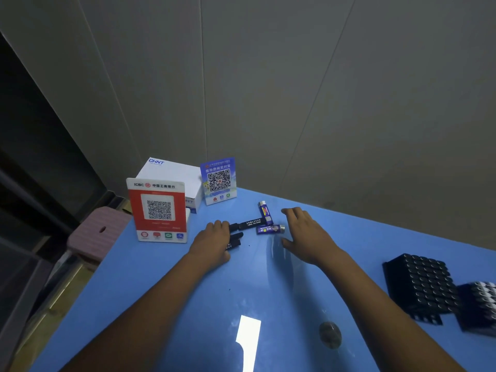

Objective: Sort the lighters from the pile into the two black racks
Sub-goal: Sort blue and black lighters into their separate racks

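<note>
The remaining lighters lie in a loose group at the far side of the glossy blue surface (pixel 166 304), between the two hands, so that either hand can reach them. The left hand (pixel 214 241) lies over a few slim black lighters (pixel 236 241); its fingers curl down onto them, apparently gathering or gripping them, though the exact hold is hidden beneath the hand. A further long black lighter with white lettering (pixel 252 224) extends from just beyond that hand toward two purple lighters with metal caps: one (pixel 265 212) pointing away from the person, one (pixel 270 229) lying crosswise below it.

The right hand (pixel 306 233) hovers just right of the purple pair, fingers spread and released, holding nothing; this posture suits a pick of the nearest purple lighter.

The two black racks stand well apart from the pile at the right edge: the nearer-to-centre rack (pixel 418 285) shows rows of dark tops, the outer rack (pixel 480 304) shows pale tops, suggesting separation by type.

A red QR code stand (pixel 158 208), a blue QR code stand (pixel 218 181) and a white cardboard box (pixel 171 173) occupy the far left corner, out of the working path.
</note>
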### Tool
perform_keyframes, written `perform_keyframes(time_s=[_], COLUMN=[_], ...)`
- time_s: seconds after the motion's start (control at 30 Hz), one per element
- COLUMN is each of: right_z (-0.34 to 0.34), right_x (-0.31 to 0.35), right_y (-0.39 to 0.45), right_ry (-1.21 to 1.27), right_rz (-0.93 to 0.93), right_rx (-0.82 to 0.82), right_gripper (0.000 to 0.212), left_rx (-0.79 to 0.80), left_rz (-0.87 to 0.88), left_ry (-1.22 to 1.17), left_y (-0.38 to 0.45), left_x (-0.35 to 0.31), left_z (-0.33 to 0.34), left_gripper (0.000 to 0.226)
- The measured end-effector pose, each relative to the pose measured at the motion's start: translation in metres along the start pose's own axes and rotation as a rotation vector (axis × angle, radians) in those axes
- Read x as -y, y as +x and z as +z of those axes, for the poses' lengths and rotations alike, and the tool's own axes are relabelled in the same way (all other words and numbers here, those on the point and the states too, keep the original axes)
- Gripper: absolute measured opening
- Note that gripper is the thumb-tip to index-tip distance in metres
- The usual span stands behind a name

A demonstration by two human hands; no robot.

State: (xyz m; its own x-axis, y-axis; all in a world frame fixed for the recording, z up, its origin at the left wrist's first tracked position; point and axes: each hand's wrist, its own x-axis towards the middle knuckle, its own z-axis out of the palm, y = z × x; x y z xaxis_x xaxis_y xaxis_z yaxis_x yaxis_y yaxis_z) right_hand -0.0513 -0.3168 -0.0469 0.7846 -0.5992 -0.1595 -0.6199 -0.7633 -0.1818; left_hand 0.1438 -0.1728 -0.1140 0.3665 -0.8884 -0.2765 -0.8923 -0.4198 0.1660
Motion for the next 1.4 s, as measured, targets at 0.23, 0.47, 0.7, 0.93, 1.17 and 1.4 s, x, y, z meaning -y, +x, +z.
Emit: perform_keyframes(time_s=[0.23, 0.47, 0.7, 0.93, 1.17, 1.4], right_z=[0.006, 0.012, 0.002, -0.017, -0.026, -0.024], right_x=[-0.008, -0.018, -0.036, -0.078, -0.136, -0.184], right_y=[-0.008, -0.025, -0.054, -0.102, -0.155, -0.204], right_ry=[0.035, 0.115, 0.157, 0.235, 0.348, 0.570], right_rz=[0.015, 0.047, 0.039, 0.039, 0.024, 0.008], right_rx=[0.004, 0.001, -0.045, -0.102, -0.064, -0.034], right_gripper=[0.064, 0.063, 0.064, 0.065, 0.051, 0.023], left_rx=[-0.082, -0.268, -0.218, -0.120, -0.098, -0.109], left_rz=[-0.071, -0.147, -0.111, -0.018, 0.007, 0.001], left_ry=[-0.082, -0.469, -0.686, -0.694, -0.665, -0.586], left_y=[-0.004, -0.024, -0.043, -0.067, -0.089, -0.105], left_x=[-0.001, -0.006, -0.056, -0.135, -0.219, -0.296], left_z=[0.004, 0.012, 0.014, 0.016, 0.031, 0.045], left_gripper=[0.049, 0.053, 0.077, 0.102, 0.100, 0.094])
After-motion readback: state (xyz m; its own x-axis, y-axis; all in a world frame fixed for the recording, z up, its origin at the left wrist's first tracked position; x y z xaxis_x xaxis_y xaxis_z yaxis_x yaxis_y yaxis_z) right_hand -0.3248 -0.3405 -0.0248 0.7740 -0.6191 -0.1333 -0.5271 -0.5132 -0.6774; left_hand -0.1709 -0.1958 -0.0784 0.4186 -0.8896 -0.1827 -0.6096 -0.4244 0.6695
